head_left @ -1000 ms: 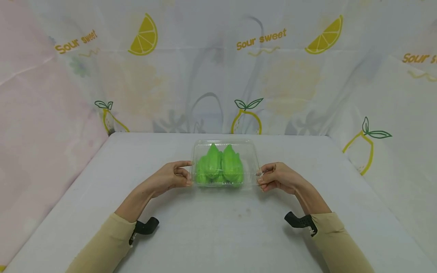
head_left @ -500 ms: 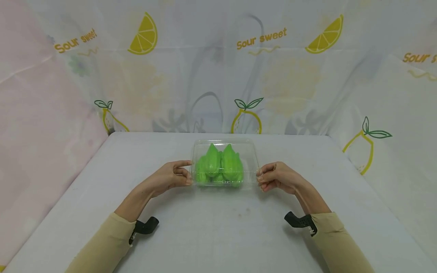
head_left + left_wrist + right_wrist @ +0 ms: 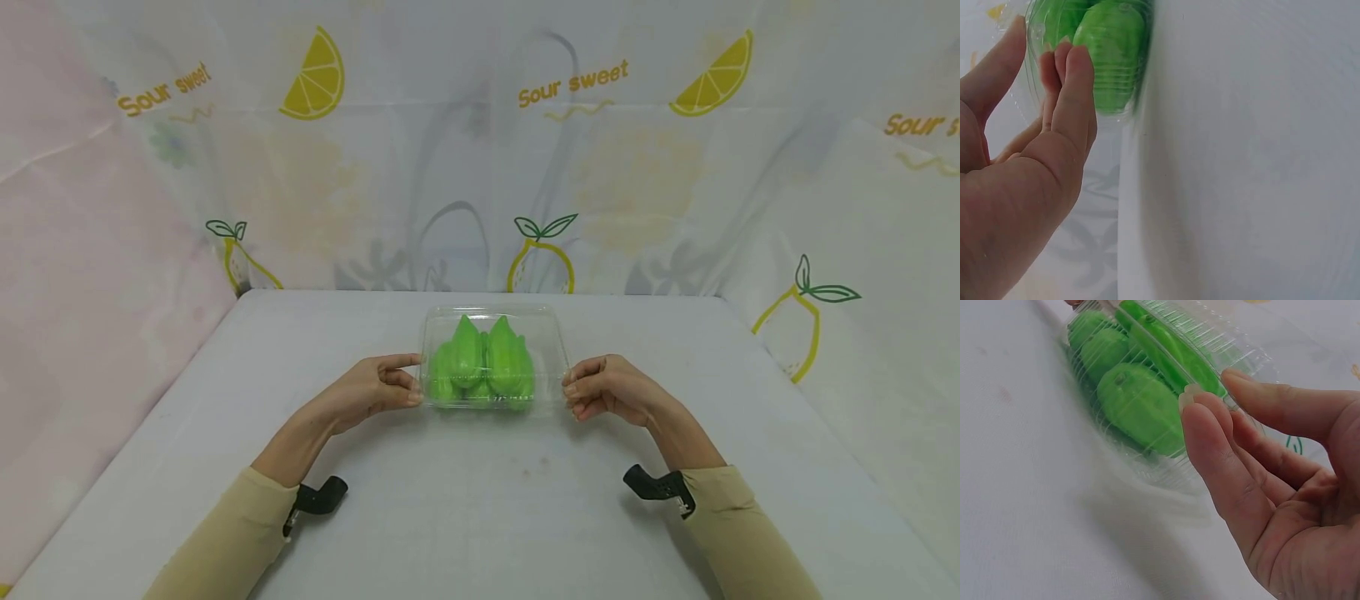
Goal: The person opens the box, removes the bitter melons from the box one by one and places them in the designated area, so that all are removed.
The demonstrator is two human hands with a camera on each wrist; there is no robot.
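A clear plastic clamshell box (image 3: 551, 346), its lid down, is in the middle of the head view towards the back of the table. Several smooth green fruits (image 3: 468, 357) lie inside, mango-like and pointed at one end. My left hand (image 3: 369, 392) holds the box's left side, with the thumb on one face of the edge and the fingers on the other. At the right side, my right hand (image 3: 618, 392) pinches the rim between thumb and fingertips. Both wrist views show the ribbed box wall (image 3: 1179, 472) by the fingers. Whether the box's underside touches the table cannot be seen.
The white-covered table (image 3: 480, 517) stretches around the box on all sides. Behind it hangs a lemon-printed cloth (image 3: 480, 167), which continues along the left and right. Black wrist devices (image 3: 322, 497) stick out from both beige sleeves (image 3: 232, 529).
The fruits and the box stay in place apart from a very slight shift in the view. Both hands keep the same hold on the box's sides.
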